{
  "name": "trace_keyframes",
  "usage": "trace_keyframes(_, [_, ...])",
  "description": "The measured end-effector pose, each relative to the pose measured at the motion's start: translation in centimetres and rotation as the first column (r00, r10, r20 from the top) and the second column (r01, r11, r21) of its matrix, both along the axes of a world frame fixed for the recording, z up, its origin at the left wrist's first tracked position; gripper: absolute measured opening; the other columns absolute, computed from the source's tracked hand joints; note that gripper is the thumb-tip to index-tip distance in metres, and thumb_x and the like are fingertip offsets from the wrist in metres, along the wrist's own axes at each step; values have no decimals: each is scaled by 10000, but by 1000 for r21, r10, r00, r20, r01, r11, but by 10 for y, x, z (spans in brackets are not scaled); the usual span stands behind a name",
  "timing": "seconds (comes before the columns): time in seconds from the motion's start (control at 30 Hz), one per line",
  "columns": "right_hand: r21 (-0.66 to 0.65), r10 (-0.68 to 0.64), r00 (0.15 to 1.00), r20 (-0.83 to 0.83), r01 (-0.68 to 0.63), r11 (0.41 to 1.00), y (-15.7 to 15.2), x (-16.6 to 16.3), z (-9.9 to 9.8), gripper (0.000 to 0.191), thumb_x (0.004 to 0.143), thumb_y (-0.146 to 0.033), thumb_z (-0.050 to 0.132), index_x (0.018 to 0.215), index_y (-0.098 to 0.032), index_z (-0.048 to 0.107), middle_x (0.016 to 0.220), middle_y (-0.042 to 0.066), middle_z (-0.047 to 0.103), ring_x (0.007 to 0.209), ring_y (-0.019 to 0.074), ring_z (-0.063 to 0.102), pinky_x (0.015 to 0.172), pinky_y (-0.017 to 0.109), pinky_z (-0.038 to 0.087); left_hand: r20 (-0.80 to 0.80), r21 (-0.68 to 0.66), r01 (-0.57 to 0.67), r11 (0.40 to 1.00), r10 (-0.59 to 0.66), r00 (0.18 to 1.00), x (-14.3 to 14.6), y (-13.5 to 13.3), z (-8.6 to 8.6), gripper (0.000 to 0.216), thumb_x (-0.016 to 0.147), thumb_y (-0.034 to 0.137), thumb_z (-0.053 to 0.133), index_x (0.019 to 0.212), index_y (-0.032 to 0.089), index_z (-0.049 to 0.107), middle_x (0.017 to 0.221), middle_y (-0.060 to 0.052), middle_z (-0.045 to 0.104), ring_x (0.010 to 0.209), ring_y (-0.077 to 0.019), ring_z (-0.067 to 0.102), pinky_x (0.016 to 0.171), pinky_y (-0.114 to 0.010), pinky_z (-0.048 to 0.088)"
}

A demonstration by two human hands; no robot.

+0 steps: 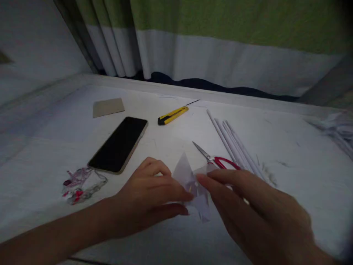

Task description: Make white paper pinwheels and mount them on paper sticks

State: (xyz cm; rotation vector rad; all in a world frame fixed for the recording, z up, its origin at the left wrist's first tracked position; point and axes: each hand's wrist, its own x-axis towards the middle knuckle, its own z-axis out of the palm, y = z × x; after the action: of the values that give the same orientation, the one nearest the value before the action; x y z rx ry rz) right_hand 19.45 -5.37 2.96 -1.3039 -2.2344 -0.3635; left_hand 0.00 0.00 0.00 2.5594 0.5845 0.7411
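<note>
Between my two hands is a small piece of folded white paper (184, 169), with one point sticking up and another pointing down. My left hand (154, 191) pinches its left side between thumb and fingers. From the right, my right hand (256, 209) grips the other side with its fingertips. Parts of the paper are hidden behind the fingers. Just beyond my right hand lie scissors (205, 152) with red handles, partly covered by that hand. Several thin rolled paper sticks (234, 143) lie side by side behind it.
A black-screened phone (118, 145) with a beaded strap (79, 189) lies on the left of the white surface (165, 143). Farther back are a yellow box cutter (173, 115) and a grey-brown card (108, 107). Crumpled whitish material (338, 130) sits far right. A green-and-white curtain (220, 48) hangs behind.
</note>
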Motion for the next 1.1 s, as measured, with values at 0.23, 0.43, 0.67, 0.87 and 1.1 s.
trace_keyframes(0.23, [-125, 189, 966, -178, -213, 969, 1, 3, -13, 130, 841, -128, 419, 833, -188, 535, 748, -1, 653, 657, 129, 588, 594, 219, 458, 41, 46, -62, 997, 60, 997, 2, -1, -4, 177, 714, 278, 637, 879, 233, 593, 736, 68, 655, 713, -129, 468, 677, -255, 343])
trace_keyframes(0.43, [-270, 101, 960, -260, -172, 947, 9, 6, -15, 104, 762, -92, 496, 777, -191, 526, 659, -12, 623, 554, 121, 543, 483, 230, 406, 19, 65, 17, 998, -19, 1000, 1, -2, 0, 191, 723, 251, 633, 907, 236, 585, 822, 76, 672, 716, -118, 497, 684, -257, 361])
trace_keyframes(0.67, [-482, -35, 894, -447, -208, 851, 5, 3, -15, 208, 726, -55, 524, 801, -246, 493, 699, -61, 632, 573, 84, 581, 508, 170, 441, -15, 65, 49, 997, -48, 999, 2, 0, 1, 177, 741, 261, 614, 915, 242, 587, 837, 76, 673, 719, -112, 510, 670, -250, 368])
trace_keyframes(0.87, [-574, -159, 816, -555, -238, 784, 5, 0, -14, 254, 691, -31, 541, 779, -257, 468, 732, -69, 630, 607, 84, 593, 469, 150, 449, -16, 44, 88, 995, -88, 996, 2, -1, 1, 191, 729, 259, 628, 912, 244, 579, 836, 82, 675, 712, -111, 524, 678, -259, 375])
trace_keyframes(1.1, [-605, -180, 767, -616, -315, 731, 6, 0, -13, 283, 684, 0, 528, 759, -259, 445, 749, -72, 616, 684, 91, 595, 533, 175, 466, 16, 4, 70, 998, -70, 997, 3, -1, -2, 166, 741, 267, 612, 902, 240, 583, 800, 66, 673, 684, -113, 525, 669, -267, 371])
